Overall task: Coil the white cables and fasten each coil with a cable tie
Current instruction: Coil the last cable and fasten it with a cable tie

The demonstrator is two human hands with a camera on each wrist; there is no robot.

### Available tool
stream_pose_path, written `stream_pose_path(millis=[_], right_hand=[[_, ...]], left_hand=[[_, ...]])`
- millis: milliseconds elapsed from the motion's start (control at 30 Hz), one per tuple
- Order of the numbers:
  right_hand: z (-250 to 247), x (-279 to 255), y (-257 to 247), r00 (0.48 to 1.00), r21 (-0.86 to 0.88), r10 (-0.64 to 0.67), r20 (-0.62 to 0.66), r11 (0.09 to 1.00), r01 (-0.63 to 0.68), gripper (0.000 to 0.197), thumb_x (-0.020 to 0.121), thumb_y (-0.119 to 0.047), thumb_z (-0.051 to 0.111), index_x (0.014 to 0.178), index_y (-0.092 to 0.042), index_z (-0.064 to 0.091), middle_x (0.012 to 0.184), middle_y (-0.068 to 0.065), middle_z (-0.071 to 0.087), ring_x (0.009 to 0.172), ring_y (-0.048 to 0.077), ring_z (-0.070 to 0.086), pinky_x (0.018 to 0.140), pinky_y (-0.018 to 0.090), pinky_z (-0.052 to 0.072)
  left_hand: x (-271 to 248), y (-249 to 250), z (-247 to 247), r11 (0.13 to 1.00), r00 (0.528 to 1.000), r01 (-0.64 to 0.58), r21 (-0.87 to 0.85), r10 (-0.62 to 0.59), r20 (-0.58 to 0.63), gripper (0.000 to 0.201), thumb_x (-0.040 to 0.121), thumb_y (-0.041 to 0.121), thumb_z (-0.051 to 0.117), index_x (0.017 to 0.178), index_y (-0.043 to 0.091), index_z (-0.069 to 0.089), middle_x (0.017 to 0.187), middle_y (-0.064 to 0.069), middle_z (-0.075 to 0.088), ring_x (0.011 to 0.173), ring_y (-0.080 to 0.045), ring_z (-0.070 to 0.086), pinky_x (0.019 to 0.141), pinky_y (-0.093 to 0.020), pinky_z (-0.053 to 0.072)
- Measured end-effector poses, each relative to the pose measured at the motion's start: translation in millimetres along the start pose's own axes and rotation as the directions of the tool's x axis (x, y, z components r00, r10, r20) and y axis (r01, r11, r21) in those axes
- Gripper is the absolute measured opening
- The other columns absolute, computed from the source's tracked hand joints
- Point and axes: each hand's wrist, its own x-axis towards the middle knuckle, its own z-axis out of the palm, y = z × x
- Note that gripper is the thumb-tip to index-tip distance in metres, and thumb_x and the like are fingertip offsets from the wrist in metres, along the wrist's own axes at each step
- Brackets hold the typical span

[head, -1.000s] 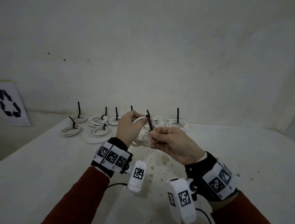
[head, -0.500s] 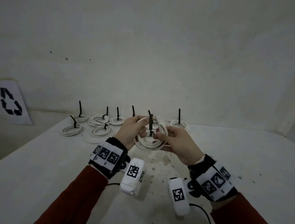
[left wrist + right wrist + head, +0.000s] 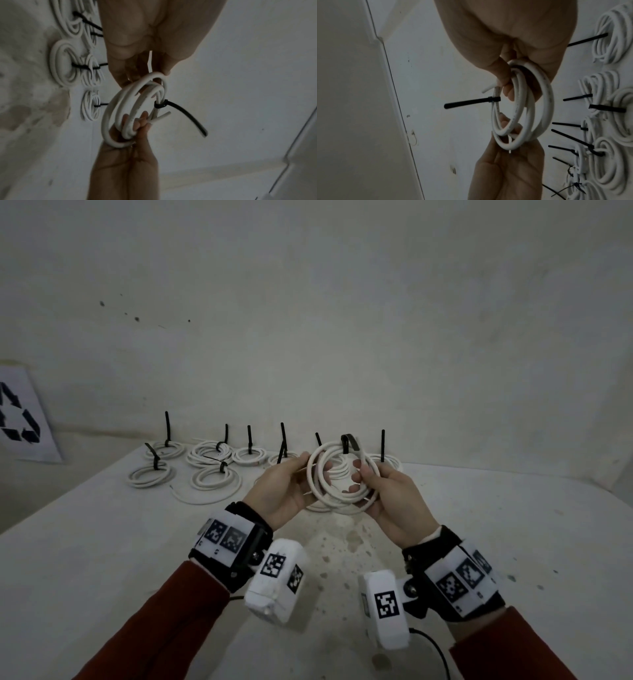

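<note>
Holding a round coil of smooth white cable (image 3: 337,477) upright in the middle of the head view, the left hand (image 3: 284,491) curls its fingers round the coil's left rim and the right hand (image 3: 394,501) grips the right rim, thumb in front. A thin black plastic cable tie (image 3: 349,441) is cinched at the top of the coil, its free tail bent over. Behind the hands, across the middle of the frame, finished white coils (image 3: 212,463) lie flat on the pale, speckled surface (image 3: 102,542), each with a stiff black tie tail standing up. One loose curved strand of white cable (image 3: 202,499) lies in front of them. A white sheet with a black recycling symbol (image 3: 20,419) leans at the left edge. Both wrists wear black bands with white marker blocks, over dark red sleeves.

From the left wrist view, the left hand (image 3: 145,33) fills the upper centre and pinches the coil (image 3: 130,111) at its top with its fingertips; the right hand (image 3: 126,155) comes up from the bottom of the frame, fingers wrapped round the lower strands. The black tie (image 3: 161,104) binds the strands on the right side, its tail curving toward the lower right. Two blunt cable ends poke out beside it.

From the right wrist view, the right hand (image 3: 513,40) at the top clasps the coil (image 3: 522,108) with curled fingers, and the left hand (image 3: 505,169) supports it from below. The tie (image 3: 471,102) sticks out straight to the left. Tied coils (image 3: 607,94) line the right edge.
</note>
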Motion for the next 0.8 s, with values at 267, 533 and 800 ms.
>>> stream_pose_path(millis=[267,533,800], right_hand=[[-0.2,-1.4,-5.1,0.990,0.227,0.074,0.118,0.969,-0.099,0.022,0.102,-0.014,0.037,0.096,-0.003,0.055,0.056,0.003,0.047,0.045,0.014,0.051,0.049,0.024,0.051],[12.2,-9.7,-8.5,0.979,0.196,0.057,0.195,0.976,-0.096,0.032,0.090,-0.036,0.050,0.087,-0.008,0.064,0.049,0.000,0.039,0.042,0.015,0.043,0.049,0.024,0.051],[2.4,0.8,4.0,0.996,0.114,0.017,0.083,0.993,-0.026,0.030,0.100,-0.030,0.045,0.089,-0.007,0.061,0.054,-0.002,0.041,0.039,0.008,0.040,0.046,0.021,0.046]], left_hand=[[1.1,-4.3,-3.4,0.998,0.999,-0.035,0.058,0.034,0.013,0.022,0.098,0.015,0.044,0.098,0.008,0.065,0.083,-0.006,0.071,0.070,-0.017,0.069,0.067,-0.033,0.059],[13.0,7.6,-9.4,0.995,0.991,-0.072,0.066,0.080,-0.111,0.022,0.100,0.017,0.041,0.103,-0.001,0.054,0.053,0.004,0.056,0.038,-0.004,0.040,0.042,-0.017,0.045],[1.2,8.5,3.6,0.992,0.998,0.041,-0.123,-0.046,-0.045,0.023,0.092,-0.002,0.040,0.091,0.002,0.063,0.072,-0.006,0.066,0.060,-0.013,0.062,0.062,-0.024,0.056]])
